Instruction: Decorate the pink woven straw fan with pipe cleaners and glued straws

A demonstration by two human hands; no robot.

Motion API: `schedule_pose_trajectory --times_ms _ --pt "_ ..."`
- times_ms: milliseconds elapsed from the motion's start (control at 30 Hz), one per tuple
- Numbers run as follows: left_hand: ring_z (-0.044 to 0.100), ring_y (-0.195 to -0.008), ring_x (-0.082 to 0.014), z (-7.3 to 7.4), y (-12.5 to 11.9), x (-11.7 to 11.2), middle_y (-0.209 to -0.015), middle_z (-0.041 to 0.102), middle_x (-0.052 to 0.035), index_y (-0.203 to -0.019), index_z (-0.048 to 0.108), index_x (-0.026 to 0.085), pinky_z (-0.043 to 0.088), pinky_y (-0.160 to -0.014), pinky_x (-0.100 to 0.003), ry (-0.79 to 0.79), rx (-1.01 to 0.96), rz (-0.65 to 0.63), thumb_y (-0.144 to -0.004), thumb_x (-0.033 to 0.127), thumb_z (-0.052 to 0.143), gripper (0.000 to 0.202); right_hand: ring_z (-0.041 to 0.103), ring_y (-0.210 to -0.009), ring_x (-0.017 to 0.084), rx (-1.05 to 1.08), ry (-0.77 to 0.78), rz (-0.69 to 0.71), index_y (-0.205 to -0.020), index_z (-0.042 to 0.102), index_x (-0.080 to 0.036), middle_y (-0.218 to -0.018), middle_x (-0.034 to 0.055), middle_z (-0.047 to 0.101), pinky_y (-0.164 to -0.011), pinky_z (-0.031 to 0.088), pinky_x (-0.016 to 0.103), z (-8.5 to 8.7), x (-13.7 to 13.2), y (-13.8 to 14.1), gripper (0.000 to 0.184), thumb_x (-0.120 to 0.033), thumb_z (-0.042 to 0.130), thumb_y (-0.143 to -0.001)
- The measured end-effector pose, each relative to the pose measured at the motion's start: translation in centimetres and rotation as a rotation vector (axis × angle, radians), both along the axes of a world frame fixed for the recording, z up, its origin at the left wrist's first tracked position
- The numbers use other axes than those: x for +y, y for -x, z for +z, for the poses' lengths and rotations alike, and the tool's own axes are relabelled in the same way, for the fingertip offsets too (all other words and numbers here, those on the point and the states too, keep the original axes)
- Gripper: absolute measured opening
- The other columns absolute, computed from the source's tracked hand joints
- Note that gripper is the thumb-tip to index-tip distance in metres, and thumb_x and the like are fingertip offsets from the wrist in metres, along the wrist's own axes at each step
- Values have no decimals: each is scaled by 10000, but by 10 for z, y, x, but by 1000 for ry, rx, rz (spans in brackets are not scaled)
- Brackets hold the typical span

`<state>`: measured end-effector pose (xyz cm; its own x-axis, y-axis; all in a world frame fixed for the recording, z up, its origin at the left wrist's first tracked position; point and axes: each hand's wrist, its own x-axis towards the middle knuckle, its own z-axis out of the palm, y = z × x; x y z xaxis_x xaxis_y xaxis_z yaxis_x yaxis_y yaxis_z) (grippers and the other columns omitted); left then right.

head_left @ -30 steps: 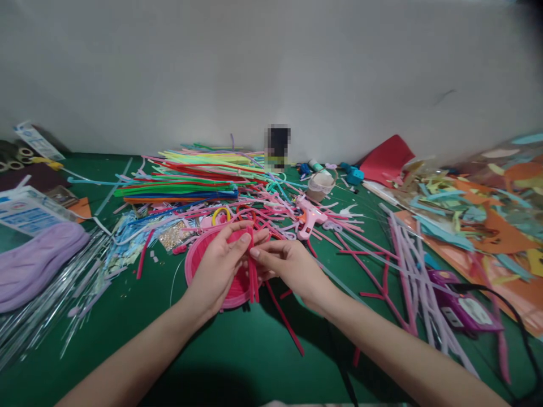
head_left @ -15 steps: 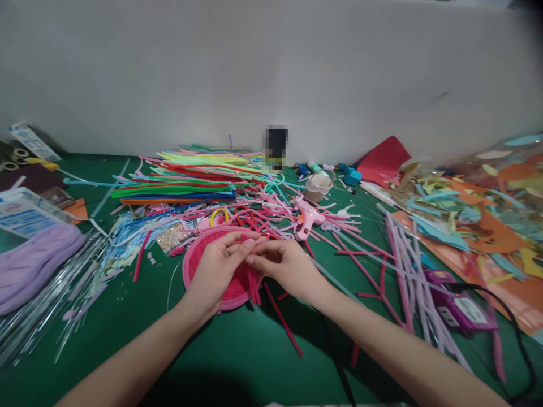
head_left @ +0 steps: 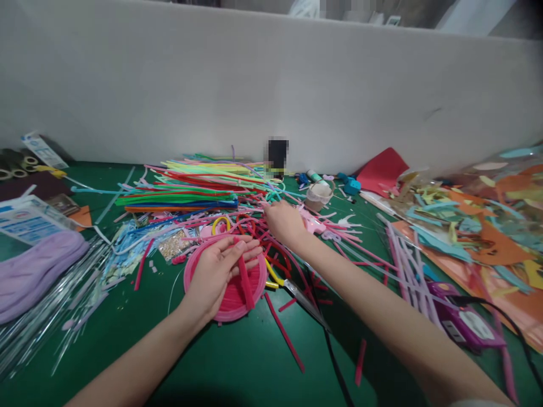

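My left hand (head_left: 223, 263) has its thumb pressed on a red pipe cleaner piece (head_left: 246, 282), which hangs down from the fingers. Beneath that hand lies a pink round coiled disc (head_left: 193, 280), partly covered by the palm. My right hand (head_left: 285, 221) is over the pink pipe cleaner pile with its fingers curled. What they hold, if anything, is hidden. A pink glue gun (head_left: 314, 222) lies right beside it, partly behind the wrist. Below the right hand rests a pair of scissors (head_left: 303, 299) with yellow handles.
Bundles of coloured pipe cleaners (head_left: 182, 192) lie at the back, near a paper cup (head_left: 318, 196). Purple pipe cleaners (head_left: 409, 260) and a purple device (head_left: 469, 322) with a black cord are at the right. Lilac foam pieces (head_left: 38, 271) and silvery strips (head_left: 55, 316) lie left.
My hands were together over the disc. The right hand has moved away, up and to the right, onto the pile. The left keeps the red piece, and the scissors now show.
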<state>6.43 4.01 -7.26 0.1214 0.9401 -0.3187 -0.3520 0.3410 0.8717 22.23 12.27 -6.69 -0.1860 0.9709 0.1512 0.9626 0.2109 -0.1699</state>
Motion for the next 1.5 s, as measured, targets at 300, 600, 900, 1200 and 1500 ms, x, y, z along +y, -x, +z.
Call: schedule_pose_trajectory --times_ms 300,600,900,1200,1500 --pt "730 -975 -217 1 2 6 -1047 750 -120 -1037 654 126 583 -914 -354 -98 -92 156 -907 183 615 147 695 -567 165 1177 243 49 -855 533 -198 -651 8 675 -501 516 238 61 -32 -22 214 -378 645 -884" --pt "745 -814 -175 -3 2 4 -878 748 -74 -1038 655 141 625 -787 -309 2 -148 15 -910 185 613 142 642 -447 136 1065 584 195 -754 551 -203 -562 -20 660 -424 521 228 27 -41 7 191 -312 666 -862" --pt "726 -881 -171 -5 1 3 -968 742 -87 -1043 673 136 609 -837 -326 41 -179 -64 -931 170 574 154 643 -504 146 994 493 219 -704 627 -188 -594 -4 657 -490 511 256 13 -35 13 115 -215 681 -801" --pt "675 -566 -148 -5 0 -3 -729 727 -47 -815 665 154 552 -513 -227 -77 42 -228 -818 303 717 157 643 -590 118 1265 520 88 -709 607 -177 -635 -8 664 -576 523 237 19 -39 -2 196 -318 740 -737" --pt "559 -390 -75 5 3 -7 -609 657 9 -721 637 162 448 -424 -168 -173 26 -372 -800 389 725 255 628 -711 106 1361 611 198 -894 715 -173 -820 7 707 -659 493 229 15 -64 -22 303 -385 816 -701"
